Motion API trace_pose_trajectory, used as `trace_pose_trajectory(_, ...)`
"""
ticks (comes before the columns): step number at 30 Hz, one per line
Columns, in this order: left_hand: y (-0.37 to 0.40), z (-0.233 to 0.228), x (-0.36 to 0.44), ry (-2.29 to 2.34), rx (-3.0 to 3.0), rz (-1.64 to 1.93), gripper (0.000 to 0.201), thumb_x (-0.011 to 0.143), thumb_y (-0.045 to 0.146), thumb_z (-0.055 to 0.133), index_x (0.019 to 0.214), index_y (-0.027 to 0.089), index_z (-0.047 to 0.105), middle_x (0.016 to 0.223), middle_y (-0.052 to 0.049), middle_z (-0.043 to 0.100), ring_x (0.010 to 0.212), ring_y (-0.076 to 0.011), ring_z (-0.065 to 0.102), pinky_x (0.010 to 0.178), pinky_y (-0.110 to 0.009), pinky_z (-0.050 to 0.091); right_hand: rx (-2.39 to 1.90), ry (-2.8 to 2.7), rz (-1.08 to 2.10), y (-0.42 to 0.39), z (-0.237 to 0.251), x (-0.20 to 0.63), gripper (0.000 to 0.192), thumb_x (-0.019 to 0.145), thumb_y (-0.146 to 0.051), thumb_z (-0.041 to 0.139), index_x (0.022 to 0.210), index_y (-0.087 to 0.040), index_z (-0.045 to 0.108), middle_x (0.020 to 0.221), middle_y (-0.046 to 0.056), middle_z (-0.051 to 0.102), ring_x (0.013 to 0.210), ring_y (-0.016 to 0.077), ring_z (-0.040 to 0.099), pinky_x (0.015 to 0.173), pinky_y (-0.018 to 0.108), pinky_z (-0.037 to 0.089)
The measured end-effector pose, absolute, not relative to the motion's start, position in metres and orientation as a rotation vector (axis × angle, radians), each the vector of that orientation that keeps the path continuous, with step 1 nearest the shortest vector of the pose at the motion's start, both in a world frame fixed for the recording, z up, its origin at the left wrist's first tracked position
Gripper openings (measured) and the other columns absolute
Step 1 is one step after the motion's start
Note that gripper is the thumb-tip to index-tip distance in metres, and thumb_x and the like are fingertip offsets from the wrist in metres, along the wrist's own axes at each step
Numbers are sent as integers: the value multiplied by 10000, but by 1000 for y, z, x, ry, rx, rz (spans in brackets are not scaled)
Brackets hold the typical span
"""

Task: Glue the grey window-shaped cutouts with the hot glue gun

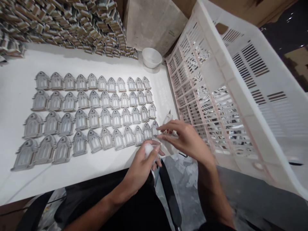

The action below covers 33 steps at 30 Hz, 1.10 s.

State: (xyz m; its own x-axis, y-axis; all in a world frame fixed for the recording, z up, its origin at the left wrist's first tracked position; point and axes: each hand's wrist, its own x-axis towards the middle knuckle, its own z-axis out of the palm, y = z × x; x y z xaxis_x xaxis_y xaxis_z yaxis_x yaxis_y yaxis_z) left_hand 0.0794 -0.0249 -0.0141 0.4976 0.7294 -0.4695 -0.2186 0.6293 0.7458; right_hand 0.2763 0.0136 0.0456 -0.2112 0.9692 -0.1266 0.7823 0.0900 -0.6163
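Observation:
My left hand is curled round a soft white wad, over the table's front edge. What the wad is made of I cannot make out. Beside it my right hand reaches in from the right, thumb and fingers apart with no object visible between them. Its fingertips are close to the right end of the front row of small grey arched window-shaped pieces. Several rows of these lie flat on the white table. Partly hidden behind my right fingers is a small pointed tool with some red on it.
A large white slatted plastic crate with pieces inside stands along the right. At the back are a white bowl, a grey box and a big stack of similar pieces. Crumpled white scraps lie below the table.

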Motion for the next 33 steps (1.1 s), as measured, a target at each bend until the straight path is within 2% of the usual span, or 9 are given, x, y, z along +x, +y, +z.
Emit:
trace_pose_trajectory(4, -25, -11, 70, 831, 809, 632, 286, 1088, 507, 594, 1176, 235, 586, 1016, -10, 713, 730, -120, 611, 617, -241, 452, -1664, -1953, 1137, 0, 56, 267, 126, 1035, -318, 772, 1129, -271, 842, 1024, -5, 839, 891, 170, 732, 763, 277, 500)
trace_pose_trajectory(7, -27, -10, 66, 850, 836, 596, 289, 1092, 513, 584, 1199, 245, 566, 1075, -22, 730, 753, -124, 622, 624, -250, 455, -1671, -1814, 1195, -1, 54, 263, 96, 1008, -344, 803, 1059, -288, 862, 956, -38, 838, 771, 128, 698, 641, 251, 454)
trace_pose_trajectory(10, -28, -11, 62, 885, 810, 570, 329, 1087, 526, 588, 1257, 246, 554, 1092, -31, 749, 742, -122, 622, 622, -252, 446, -1689, -1728, 1167, 4, 52, 265, 108, 1013, -354, 785, 1026, -281, 864, 968, -31, 840, 752, 128, 705, 587, 246, 451)
trace_pose_trajectory(16, -32, -16, 57, 918, 738, 593, 327, 1069, 498, 630, 1246, 230, 568, 1025, -19, 747, 715, -111, 608, 607, -239, 433, -1670, -1875, 900, 17, 39, 264, 225, 1030, -181, 670, 1186, -227, 827, 996, 28, 736, 842, 153, 704, 758, 275, 556)
trace_pose_trajectory(21, -35, -20, 56, 922, 732, 576, 343, 1065, 524, 626, 1244, 236, 573, 1034, -14, 739, 708, -106, 606, 584, -230, 418, -1668, -1996, 964, 27, 28, 260, 308, 1037, -121, 645, 1283, -232, 792, 1116, 51, 752, 934, 179, 738, 801, 298, 574)
trace_pose_trajectory(26, -35, -21, 59, 901, 718, 548, 390, 1058, 539, 623, 1288, 231, 561, 1031, -24, 738, 705, -116, 604, 573, -237, 405, -1660, -1967, 1171, 38, 25, 257, 136, 964, -106, 776, 1045, -210, 811, 996, -5, 839, 909, 173, 786, 816, 271, 569)
trace_pose_trajectory(29, -35, -21, 60, 897, 719, 535, 445, 1062, 548, 611, 1368, 234, 535, 1029, -23, 735, 708, -123, 599, 588, -250, 412, -1627, -2025, 1205, 45, 22, 255, 164, 957, -65, 756, 963, -215, 820, 968, -17, 846, 911, 174, 791, 831, 269, 562)
trace_pose_trajectory(33, -34, -21, 60, 902, 720, 538, 514, 1059, 550, 615, 1440, 227, 492, 1033, -31, 740, 706, -132, 595, 594, -264, 413, -1635, -2080, 1179, 52, 20, 251, 198, 937, -26, 759, 951, -209, 836, 961, -2, 831, 876, 168, 774, 800, 269, 555)
